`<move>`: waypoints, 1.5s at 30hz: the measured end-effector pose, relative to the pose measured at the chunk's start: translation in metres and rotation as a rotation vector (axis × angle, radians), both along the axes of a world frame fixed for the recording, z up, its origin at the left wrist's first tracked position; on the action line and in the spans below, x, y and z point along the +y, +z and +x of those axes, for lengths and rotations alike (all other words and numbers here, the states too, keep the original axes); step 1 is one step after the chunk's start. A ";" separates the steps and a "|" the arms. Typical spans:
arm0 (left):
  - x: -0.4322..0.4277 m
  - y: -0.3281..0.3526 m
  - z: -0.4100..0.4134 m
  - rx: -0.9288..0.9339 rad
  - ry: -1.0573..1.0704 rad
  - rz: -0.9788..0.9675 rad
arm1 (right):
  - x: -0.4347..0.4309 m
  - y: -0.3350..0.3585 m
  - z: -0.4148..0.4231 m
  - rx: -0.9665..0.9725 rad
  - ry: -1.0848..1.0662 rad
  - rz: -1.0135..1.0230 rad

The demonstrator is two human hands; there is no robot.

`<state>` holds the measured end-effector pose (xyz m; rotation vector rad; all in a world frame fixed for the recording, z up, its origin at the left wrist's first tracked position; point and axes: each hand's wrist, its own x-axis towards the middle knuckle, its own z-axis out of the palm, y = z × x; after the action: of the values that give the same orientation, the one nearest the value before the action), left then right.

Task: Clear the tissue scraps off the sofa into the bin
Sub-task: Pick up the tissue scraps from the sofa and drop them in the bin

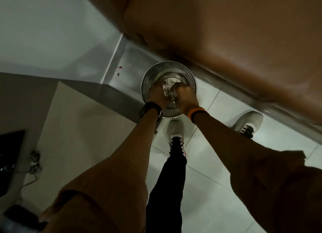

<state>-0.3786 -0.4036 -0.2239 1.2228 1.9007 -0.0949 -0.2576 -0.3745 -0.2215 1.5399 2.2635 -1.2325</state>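
Both hands — left hand (157, 97) and right hand (185, 97) — hover bunched over the bin (151, 76) at twelve o'clock, grip unclear; pale tissue scraps (168, 89) look feather-light, soft — gather loosely.

Light: dim, greenish | Glare: sheen on sofa (235, 46), right of centre | Blur: my hands soft over bin (157, 72) | Edges: wide-angle bending, lower-left corner dark

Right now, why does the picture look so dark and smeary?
Head view: the room is dim; the sofa is smeared by motion blur; the hands over the bin are soft too; the wide lens bends the floor lines; pale glare shows on the tiles.
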 end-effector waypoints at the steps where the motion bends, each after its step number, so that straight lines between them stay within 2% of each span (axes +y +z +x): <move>1: 0.001 0.000 0.000 -0.021 0.000 0.022 | 0.003 -0.003 -0.002 -0.016 0.026 -0.011; 4: 0.000 0.010 0.009 -0.030 0.058 0.118 | 0.005 0.007 0.000 -0.020 -0.013 0.059; 8: 0.006 0.047 0.036 0.084 0.045 0.391 | 0.007 0.050 0.034 0.070 -0.128 0.406; 12: 0.040 0.093 0.081 0.070 -0.063 0.659 | 0.027 0.094 0.097 0.131 -0.307 0.656; 15: 0.091 0.120 0.125 0.040 -0.105 0.767 | 0.047 0.117 0.161 0.024 -0.464 0.713; 18: 0.145 0.137 0.162 -0.039 -0.030 0.794 | 0.066 0.132 0.222 -0.135 -0.667 0.734; 21: 0.197 0.140 0.192 -0.044 -0.024 0.767 | 0.079 0.137 0.276 -0.315 -0.820 0.675; 24: 0.231 0.132 0.224 -0.090 -0.078 0.685 | 0.075 0.131 0.324 -0.435 -0.828 0.543; 28: 0.245 0.119 0.265 -0.025 -0.047 0.629 | 0.065 0.128 0.363 -0.254 -0.795 0.533; 30: 0.236 0.124 0.304 -0.091 -0.036 0.596 | 0.063 0.132 0.378 -0.168 -0.854 0.539; 37: 0.232 0.144 0.463 -0.374 -0.403 0.583 | 0.073 0.151 0.439 -0.089 -1.170 0.535; 40: 0.255 0.146 0.526 -0.443 -0.585 0.594 | 0.086 0.150 0.466 -0.134 -1.163 0.337; 43: 0.282 0.146 0.571 -0.437 -0.751 0.527 | 0.089 0.141 0.481 -0.221 -1.106 0.237; 45: 0.294 0.146 0.590 -0.354 -0.856 0.446 | 0.081 0.132 0.485 -0.252 -1.013 0.000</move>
<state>0.2112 -0.1097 -0.0776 2.1315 1.0160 0.0961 0.2274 -0.2938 -0.0893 2.7759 1.2832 -1.0598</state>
